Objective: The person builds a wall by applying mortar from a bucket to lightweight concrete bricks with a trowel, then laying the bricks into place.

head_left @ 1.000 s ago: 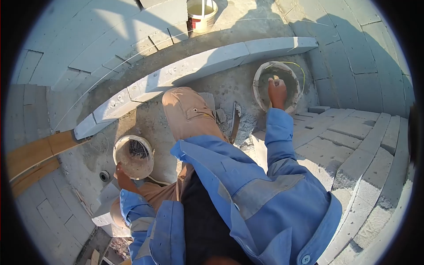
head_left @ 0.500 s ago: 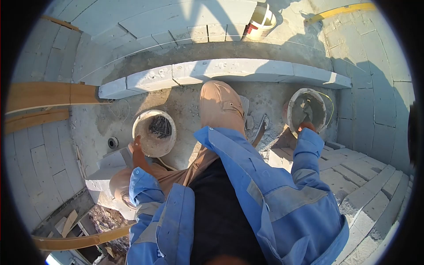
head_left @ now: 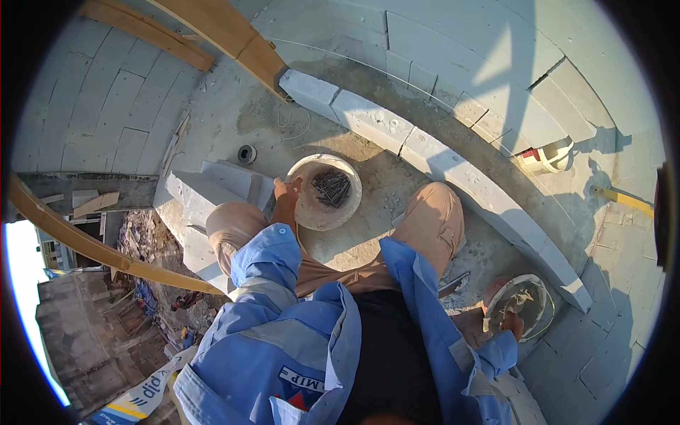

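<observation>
My left hand [head_left: 287, 193] is at the left rim of a round whitish bucket [head_left: 307, 214], its fingers bent against the edge. Dark nails or similar metal pieces [head_left: 331, 188] lie inside that bucket. At the lower right, my right hand [head_left: 511, 324] reaches into a second bucket [head_left: 544, 294] holding grey material. Its fingers are partly hidden, and what they hold cannot be made out.
A low row of white blocks [head_left: 453, 166] runs diagonally ahead. A white bucket [head_left: 545, 157] stands beyond it. Wooden beams [head_left: 212, 28] cross the upper left. A small ring-shaped object [head_left: 246, 154] lies on the floor. At left, an opening shows debris below.
The view has turned, so the block row now slants down to the right. My left hand remains at the nail bucket's rim, and my right hand is still in the other bucket.
</observation>
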`<action>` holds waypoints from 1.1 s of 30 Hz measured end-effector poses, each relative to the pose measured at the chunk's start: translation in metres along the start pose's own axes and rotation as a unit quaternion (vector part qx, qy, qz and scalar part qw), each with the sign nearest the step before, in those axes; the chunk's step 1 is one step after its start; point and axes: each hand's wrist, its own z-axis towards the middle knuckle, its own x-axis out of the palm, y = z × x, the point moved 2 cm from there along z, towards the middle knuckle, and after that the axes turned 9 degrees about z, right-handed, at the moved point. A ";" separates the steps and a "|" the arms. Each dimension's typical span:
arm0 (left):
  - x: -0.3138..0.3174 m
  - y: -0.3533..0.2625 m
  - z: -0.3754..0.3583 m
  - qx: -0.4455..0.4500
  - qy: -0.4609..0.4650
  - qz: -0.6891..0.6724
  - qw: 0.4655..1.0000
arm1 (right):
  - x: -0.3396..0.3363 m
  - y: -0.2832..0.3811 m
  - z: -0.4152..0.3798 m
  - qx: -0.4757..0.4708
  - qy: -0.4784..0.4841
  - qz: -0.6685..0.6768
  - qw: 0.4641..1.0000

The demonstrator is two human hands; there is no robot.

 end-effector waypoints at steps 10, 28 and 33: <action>-0.012 -0.027 -0.029 -0.040 -0.044 -0.038 0.998 | 0.023 -0.017 0.090 0.045 0.021 0.106 0.993; -0.125 -0.153 -0.067 0.101 0.031 -0.252 0.962 | 0.059 -0.003 -0.038 0.171 -0.081 0.581 0.791; -0.177 -0.192 -0.069 0.244 0.048 -0.223 0.943 | 0.075 0.014 -0.068 0.144 -0.097 0.682 0.711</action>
